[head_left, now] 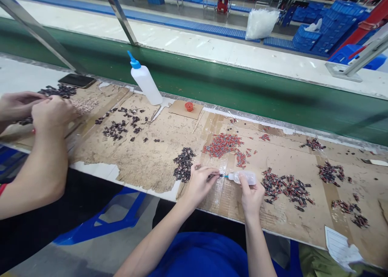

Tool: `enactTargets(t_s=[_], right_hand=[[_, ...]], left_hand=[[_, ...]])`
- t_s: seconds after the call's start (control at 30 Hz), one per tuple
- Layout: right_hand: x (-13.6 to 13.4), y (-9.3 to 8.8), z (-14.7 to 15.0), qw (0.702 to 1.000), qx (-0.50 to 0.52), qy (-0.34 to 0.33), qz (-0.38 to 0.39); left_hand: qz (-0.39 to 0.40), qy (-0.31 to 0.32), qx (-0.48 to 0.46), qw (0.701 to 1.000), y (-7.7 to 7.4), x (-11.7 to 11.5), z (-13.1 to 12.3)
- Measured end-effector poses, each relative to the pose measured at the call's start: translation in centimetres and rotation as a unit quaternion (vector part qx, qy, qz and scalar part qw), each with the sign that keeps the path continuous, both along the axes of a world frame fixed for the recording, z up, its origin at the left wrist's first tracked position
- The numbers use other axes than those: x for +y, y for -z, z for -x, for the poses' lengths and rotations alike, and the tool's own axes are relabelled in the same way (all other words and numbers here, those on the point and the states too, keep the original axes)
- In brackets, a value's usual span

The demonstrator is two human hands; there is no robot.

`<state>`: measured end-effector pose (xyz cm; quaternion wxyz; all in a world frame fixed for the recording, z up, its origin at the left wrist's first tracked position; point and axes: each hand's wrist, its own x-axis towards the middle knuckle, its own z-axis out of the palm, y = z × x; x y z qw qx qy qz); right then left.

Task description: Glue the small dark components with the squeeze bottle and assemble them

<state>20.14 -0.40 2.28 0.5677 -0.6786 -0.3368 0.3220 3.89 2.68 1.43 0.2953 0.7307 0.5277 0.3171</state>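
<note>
Head view, lower middle of the frame: pinching a small dark part in the fingertips of the left hand, too tiny to make out properly. Gripping a small squeeze bottle in the right hand, laid nearly flat, probably to aim the blue nozzle straight at the part. Got a dark pile just beside the left hand and red pieces above, near mid-frame, likely for easy reach. Also got red-and-black pieces right of the right hand, seemingly kept apart from the other heaps on purpose.
</note>
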Motion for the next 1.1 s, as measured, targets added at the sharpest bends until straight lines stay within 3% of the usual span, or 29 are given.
enactTargets(t_s=[0.27,0.37,0.43,0.5,0.6,0.7,0.87,1.1], right_hand=[[0.1,0.0,-0.8,0.995,0.083,0.055,-0.023],[-0.3,-0.6,-0.2,0.999,0.034,-0.015,-0.008],[-0.6,-0.8,0.7,0.994,-0.072,-0.078,0.012],[-0.8,-1.0,1.4,0.970,-0.218,-0.106,0.010],[-0.5,-1.1,1.1,0.922,-0.378,-0.074,-0.036],[0.5,-1.2,-1.3,0.897,-0.430,-0.083,-0.060],[2.5,-1.1,-4.9,0.837,-0.514,-0.182,-0.036],[2.8,-0.5,-4.8,0.778,-0.594,-0.199,0.039]], left_hand=[[-0.020,0.014,0.014,1.000,0.0,0.2,0.5],[-0.064,-0.006,0.004,0.998,-0.4,0.2,2.0],[-0.084,-0.025,-0.016,0.996,-0.8,0.2,3.3],[-0.090,-0.037,-0.038,0.995,-1.4,0.1,4.4],[-0.086,-0.040,-0.072,0.993,-2.0,-0.2,5.2],[-0.070,-0.028,-0.100,0.992,-2.3,-0.7,4.9],[-0.040,-0.011,-0.132,0.990,-2.1,-1.7,3.6],[-0.011,-0.005,-0.160,0.987,-2.2,-2.3,2.4]])
